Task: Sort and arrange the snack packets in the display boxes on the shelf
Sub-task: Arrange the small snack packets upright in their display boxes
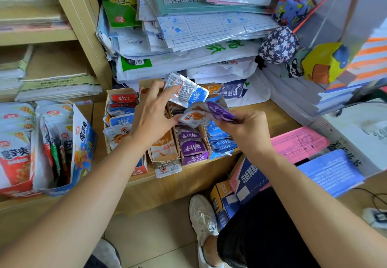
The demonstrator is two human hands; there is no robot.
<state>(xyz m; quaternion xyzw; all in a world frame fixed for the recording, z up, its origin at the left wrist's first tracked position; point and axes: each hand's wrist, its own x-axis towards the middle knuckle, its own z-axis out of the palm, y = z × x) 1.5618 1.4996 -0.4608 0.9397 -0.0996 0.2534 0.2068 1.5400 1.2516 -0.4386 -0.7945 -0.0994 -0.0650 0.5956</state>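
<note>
Left hand (152,116): at frame centre, above the row of display boxes (165,163). Its grip pinches a blue-and-white packet (186,92) between the fingers; the packet is raised and tilted toward the upper right of the hand.

Right hand (245,129): just right of centre, fingers curled. Its grip pinches a purple packet (221,112).

A white-and-orange packet (191,117) sits between the two hands, touching the purple packet. Which hand carries it cannot be told.

The display boxes stand side by side on the wooden shelf (188,179), below the hands. From left to right: a box with red and blue packets, an orange box, a purple box (193,159), a blue box. Each holds packets in rows.

Two larger boxes of snack bags (81,142) occupy the left of the frame. Stacked paper goods (188,58) fill the upper centre behind the display boxes. A pink sheet (299,144) lies at right. A white shoe (203,215) shows on the floor at lower centre
</note>
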